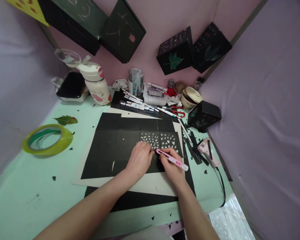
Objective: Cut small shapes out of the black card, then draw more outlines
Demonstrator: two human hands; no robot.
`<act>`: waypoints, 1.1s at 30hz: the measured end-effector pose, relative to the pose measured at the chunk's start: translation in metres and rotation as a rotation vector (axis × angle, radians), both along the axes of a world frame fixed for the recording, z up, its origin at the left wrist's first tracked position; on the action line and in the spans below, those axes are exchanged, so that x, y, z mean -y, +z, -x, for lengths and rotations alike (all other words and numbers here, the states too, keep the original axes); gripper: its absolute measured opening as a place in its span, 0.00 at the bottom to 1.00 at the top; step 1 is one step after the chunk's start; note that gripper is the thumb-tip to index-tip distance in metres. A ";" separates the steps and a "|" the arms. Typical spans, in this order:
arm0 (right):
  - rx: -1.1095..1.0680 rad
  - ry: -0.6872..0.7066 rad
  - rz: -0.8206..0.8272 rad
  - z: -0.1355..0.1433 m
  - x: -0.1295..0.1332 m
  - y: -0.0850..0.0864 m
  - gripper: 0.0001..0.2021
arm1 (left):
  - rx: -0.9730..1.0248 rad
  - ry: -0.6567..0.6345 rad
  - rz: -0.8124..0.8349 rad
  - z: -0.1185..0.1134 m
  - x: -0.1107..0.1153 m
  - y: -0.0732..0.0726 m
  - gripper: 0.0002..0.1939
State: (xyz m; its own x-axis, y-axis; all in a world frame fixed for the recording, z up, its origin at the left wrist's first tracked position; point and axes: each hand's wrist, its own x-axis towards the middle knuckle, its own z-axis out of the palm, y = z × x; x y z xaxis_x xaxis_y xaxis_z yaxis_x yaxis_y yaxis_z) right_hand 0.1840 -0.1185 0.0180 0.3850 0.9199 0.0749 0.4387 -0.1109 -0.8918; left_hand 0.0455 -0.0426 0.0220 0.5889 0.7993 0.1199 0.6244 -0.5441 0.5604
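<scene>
Head view, only one: black sheet [102, 146] lies mid-table toward the near edge of the table [20, 186], on a white sheet [147, 181], with another black sheet [140, 200] poking out below. Left hand [139, 159] rests on the black sheet, fingers bent and close together; can't tell if they pinch anything. Right hand [173, 174] has its fingers closed round a pink pen-like tool [175, 161], apparently a cutter; blade too small to make out. Main risk: the tool's tip sits right beside the left fingertips, so a skid or an over-hard push could nick them. Second: the small cut-outs [150, 140] are packed tight near the sheet's right side, leaving thin strips between; a dragging tip or leaning palm could tear these. Third: the layers look loose and askew, so if left-hand pressure eases, the black sheet might slide and spoil a cut. Toward the table's right edge, black scraps [196, 153] could get under the paper and make it uneven. A pink glue-gun-like device [207, 150] lies there too, its cord [223, 186] running to the near-right corner, where the right forearm might snag it if swung wide.
</scene>
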 end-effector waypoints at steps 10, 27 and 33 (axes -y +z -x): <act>-0.016 -0.007 0.012 0.000 0.001 -0.004 0.05 | 0.286 0.125 0.190 0.003 -0.002 0.006 0.08; -0.190 -0.174 -0.065 -0.007 0.006 -0.007 0.05 | 0.236 -0.109 0.043 0.018 0.021 0.010 0.17; -0.219 -0.229 -0.098 -0.012 0.011 0.001 0.06 | 0.071 -0.209 -0.046 0.020 0.020 0.000 0.13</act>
